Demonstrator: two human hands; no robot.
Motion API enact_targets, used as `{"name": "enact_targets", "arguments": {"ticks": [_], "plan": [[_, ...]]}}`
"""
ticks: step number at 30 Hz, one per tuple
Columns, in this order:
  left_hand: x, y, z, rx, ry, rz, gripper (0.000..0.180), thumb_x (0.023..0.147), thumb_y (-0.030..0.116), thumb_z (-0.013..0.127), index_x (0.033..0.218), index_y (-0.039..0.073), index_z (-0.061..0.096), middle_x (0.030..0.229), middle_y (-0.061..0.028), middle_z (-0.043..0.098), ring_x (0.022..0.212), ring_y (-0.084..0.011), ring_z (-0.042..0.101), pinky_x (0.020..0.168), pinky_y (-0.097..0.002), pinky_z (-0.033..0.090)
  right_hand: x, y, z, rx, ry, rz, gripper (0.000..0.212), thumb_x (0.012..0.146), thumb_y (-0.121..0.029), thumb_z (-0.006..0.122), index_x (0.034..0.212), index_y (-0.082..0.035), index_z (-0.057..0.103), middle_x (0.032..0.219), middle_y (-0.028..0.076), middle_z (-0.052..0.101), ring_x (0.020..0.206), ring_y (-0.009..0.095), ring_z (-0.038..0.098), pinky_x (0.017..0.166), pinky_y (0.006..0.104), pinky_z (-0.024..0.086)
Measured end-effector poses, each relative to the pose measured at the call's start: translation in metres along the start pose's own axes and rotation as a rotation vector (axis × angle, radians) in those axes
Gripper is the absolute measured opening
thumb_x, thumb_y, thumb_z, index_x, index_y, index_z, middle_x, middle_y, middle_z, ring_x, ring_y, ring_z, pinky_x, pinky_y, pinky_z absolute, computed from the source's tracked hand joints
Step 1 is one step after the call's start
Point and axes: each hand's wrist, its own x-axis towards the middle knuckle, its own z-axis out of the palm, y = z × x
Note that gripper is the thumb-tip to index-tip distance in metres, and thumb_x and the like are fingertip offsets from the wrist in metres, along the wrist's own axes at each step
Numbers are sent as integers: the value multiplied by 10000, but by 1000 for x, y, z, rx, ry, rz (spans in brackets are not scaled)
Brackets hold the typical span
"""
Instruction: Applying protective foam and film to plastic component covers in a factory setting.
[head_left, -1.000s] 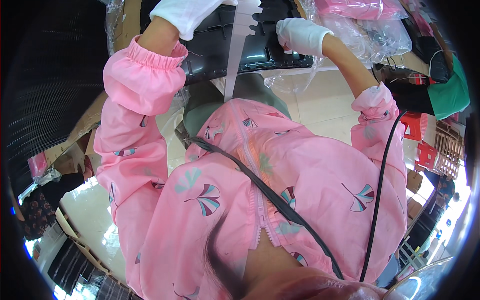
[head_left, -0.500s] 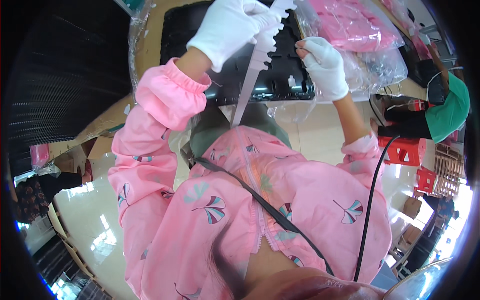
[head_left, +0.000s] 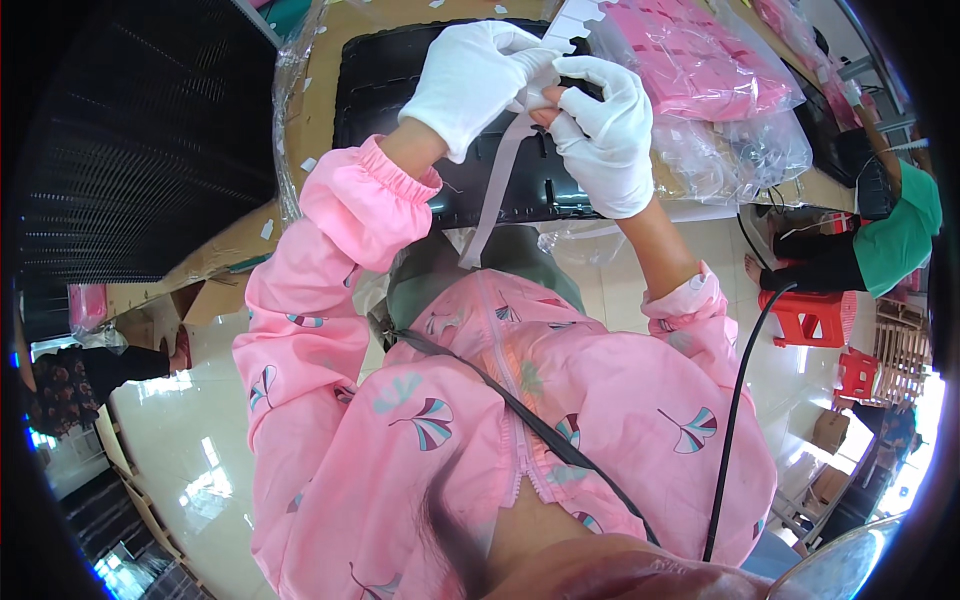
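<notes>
A long white strip with notched tabs along one edge [head_left: 497, 178] hangs over a black plastic panel [head_left: 400, 90]. My left hand [head_left: 475, 85], in a white glove, is closed on the strip near its upper part. Close beside it, my right hand [head_left: 606, 138], gloved with bare thumb and fingertip showing, pinches at the strip's edge. The two hands nearly touch. Above them the strip's toothed upper end [head_left: 572, 25] sticks out, and its lower end drops past the panel's near edge toward my lap. What lies between the fingertips is partly hidden.
Pink parts wrapped in clear plastic [head_left: 700, 60] lie right of the panel on the brown table [head_left: 308, 110]. A black ribbed panel stack [head_left: 150, 150] stands at left. A person in a green shirt [head_left: 897, 230] is at far right, near a red stool [head_left: 805, 318].
My right hand has moved left and up to meet the left hand at the strip. My left hand has shifted slightly right and down, and the strip now bends more.
</notes>
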Motion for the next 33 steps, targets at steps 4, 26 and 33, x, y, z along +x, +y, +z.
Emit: {"name": "enact_targets", "arguments": {"ticks": [4,26,33], "plan": [[-1,-4,1,-34,32,-21,262,857,256,660,905,2,701,734,-63,674,611,-104,625,550,-243,496,0,1,7,3,73,-66,241,585,-32,777,792,-67,660,960,56,623,841,256,578,682,356,474],[-65,14,35,-210,-5,110,111,777,83,646,857,24,695,773,-94,672,680,-177,654,599,-292,519,-16,36,96,968,-638,507,183,821,-28,590,983,36,648,1014,96,639,906,156,627,813,290,489],[-89,30,59,-236,-77,216,136,798,182,609,832,93,706,798,-97,673,729,-268,648,685,-358,503,20,-39,151,783,-1059,337,171,809,-86,584,926,17,654,908,106,666,827,203,655,773,286,493]]}}
